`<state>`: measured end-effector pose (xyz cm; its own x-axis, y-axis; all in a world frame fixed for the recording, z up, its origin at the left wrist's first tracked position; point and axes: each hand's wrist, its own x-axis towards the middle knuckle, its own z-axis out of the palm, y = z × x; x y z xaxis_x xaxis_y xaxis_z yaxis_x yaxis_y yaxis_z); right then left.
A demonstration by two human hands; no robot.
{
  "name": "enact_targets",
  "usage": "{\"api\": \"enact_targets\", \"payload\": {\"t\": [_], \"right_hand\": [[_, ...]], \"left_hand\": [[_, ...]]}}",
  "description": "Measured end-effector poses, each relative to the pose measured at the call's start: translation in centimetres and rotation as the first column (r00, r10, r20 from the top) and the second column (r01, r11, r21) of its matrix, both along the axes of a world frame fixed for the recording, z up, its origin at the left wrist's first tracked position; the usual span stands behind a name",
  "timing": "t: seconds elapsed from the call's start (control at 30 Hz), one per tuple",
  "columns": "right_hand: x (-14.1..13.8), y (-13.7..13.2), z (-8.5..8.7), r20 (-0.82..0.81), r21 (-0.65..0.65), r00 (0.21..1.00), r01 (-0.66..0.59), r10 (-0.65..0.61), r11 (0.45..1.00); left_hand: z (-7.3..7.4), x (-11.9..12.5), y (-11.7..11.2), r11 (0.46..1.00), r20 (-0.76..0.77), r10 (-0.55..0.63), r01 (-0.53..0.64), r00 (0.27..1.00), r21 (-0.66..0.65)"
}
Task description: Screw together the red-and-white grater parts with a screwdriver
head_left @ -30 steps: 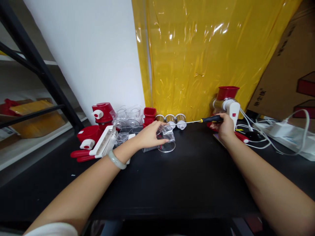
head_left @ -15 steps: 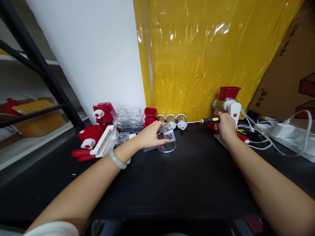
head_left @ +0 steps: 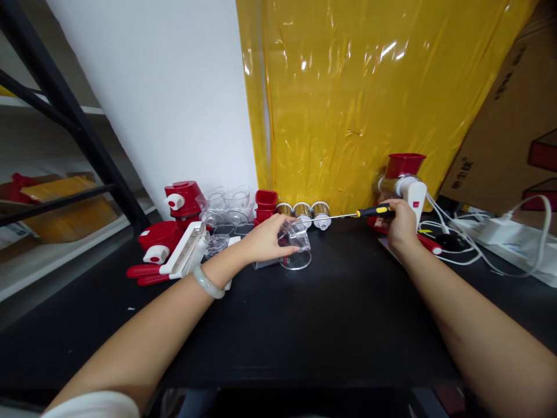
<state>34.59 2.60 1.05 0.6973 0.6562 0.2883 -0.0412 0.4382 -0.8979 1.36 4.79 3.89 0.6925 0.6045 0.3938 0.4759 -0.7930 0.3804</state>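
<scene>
My left hand (head_left: 270,238) is closed around a clear plastic part (head_left: 300,239) with a round rim, which rests on the black table. In my right hand (head_left: 401,225) is a screwdriver (head_left: 365,213) with a black and yellow handle. Its long shaft points left, and the tip meets the clear part near my left fingertips; the exact contact is too small to make out. Behind my hands lie several metal grater drums (head_left: 321,213), with red hoppers (head_left: 265,203) just left of them.
Red bases (head_left: 183,198), white arms with red handles (head_left: 185,252) and clear cups (head_left: 230,203) stand at left. An assembled red and white rotary grater (head_left: 407,174) stands at right, beside white cables and a power strip (head_left: 500,229). A yellow plastic sheet (head_left: 369,104) hangs behind.
My right fingers have shifted slightly on the screwdriver handle, opening a little. The clear part and my left hand stay in place.
</scene>
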Motion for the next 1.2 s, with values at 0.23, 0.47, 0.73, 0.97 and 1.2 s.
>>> {"api": "enact_targets", "payload": {"t": [0.23, 0.47, 0.73, 0.97, 1.2], "right_hand": [[0.57, 0.54, -0.80, 0.104, 0.034, 0.994, 0.013, -0.017, 0.999], [0.33, 0.05, -0.59, 0.193, -0.029, 0.979, 0.080, -0.073, 0.996], [0.59, 0.44, -0.50, -0.059, 0.050, 0.994, -0.085, 0.088, 0.995], [0.35, 0.26, -0.34, -0.023, 0.080, 0.997, -0.077, 0.079, 0.994], [0.30, 0.42, -0.54, 0.061, 0.056, 0.998, -0.013, 0.010, 0.998]], "left_hand": [[-0.05, -0.02, 0.05, 1.000, -0.011, 0.001, -0.001, 1.000, 0.001], [0.15, 0.05, -0.17, 1.000, -0.013, 0.013, -0.013, 1.000, 0.001], [-0.07, -0.03, 0.05, 1.000, -0.016, 0.005, -0.005, 1.000, 0.016], [-0.02, -0.02, 0.02, 1.000, -0.029, 0.008, -0.007, 1.000, 0.005], [0.07, 0.03, -0.07, 1.000, -0.017, 0.014, -0.014, 1.000, 0.004]]}}
